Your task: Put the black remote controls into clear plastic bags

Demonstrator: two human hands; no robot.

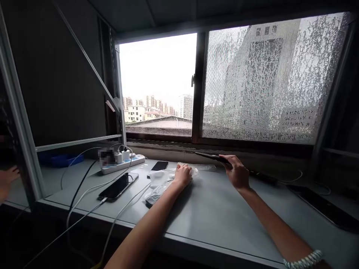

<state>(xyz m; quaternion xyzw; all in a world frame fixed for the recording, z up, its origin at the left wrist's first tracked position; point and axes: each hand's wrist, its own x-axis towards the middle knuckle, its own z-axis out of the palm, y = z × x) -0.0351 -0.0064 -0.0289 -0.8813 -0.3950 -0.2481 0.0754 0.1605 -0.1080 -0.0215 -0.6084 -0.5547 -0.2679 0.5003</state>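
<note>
My left hand (183,175) rests with curled fingers on a clear plastic bag (161,183) that lies on the grey table (224,213) under the window. My right hand (238,172) is closed on a flat dark phone (212,157), held level just above the table near the window sill. A beaded bracelet (303,260) is on my right wrist.
Two phones lie left of the bag: one (119,186) on a white cable, one (159,166) farther back. A white power strip (123,161) with chargers sits near the window. Another person's hand (7,178) shows at far left. A dark flat device (325,209) lies at right.
</note>
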